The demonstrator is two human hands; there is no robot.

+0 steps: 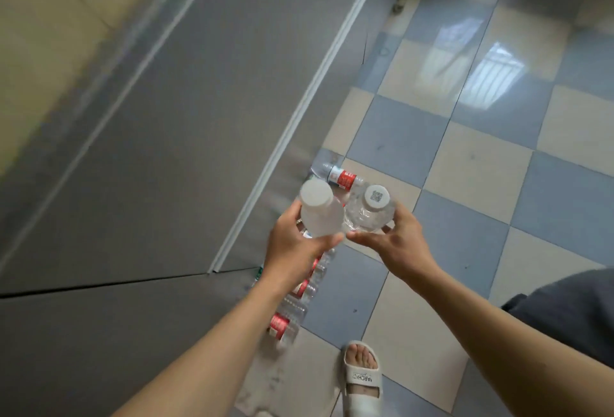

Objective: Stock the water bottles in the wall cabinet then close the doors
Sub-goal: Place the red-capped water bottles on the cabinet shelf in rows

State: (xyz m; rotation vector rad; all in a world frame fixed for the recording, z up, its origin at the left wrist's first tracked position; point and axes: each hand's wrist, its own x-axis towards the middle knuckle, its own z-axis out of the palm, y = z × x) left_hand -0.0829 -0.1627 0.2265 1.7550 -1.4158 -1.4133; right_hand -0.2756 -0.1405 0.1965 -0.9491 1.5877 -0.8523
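My left hand (292, 244) grips a white-capped bottle (320, 210) seen from above. Right beside it, my right hand (395, 240) grips a clear water bottle (370, 209) whose white cap carries a square code. The two bottles touch at chest height over the floor. Below them, several red-labelled water bottles (299, 297) lie in a row on the floor along the cabinet base. Another red-labelled bottle (342, 177) lies further ahead. The grey cabinet doors (186, 137) fill the left side and look closed.
A white strip (299, 111) runs along a door edge. The checkered tile floor (465, 184) stretches to the right. My foot in a white sandal (362, 380) stands just right of the bottle row. Dark clothing (571, 303) shows at the right edge.
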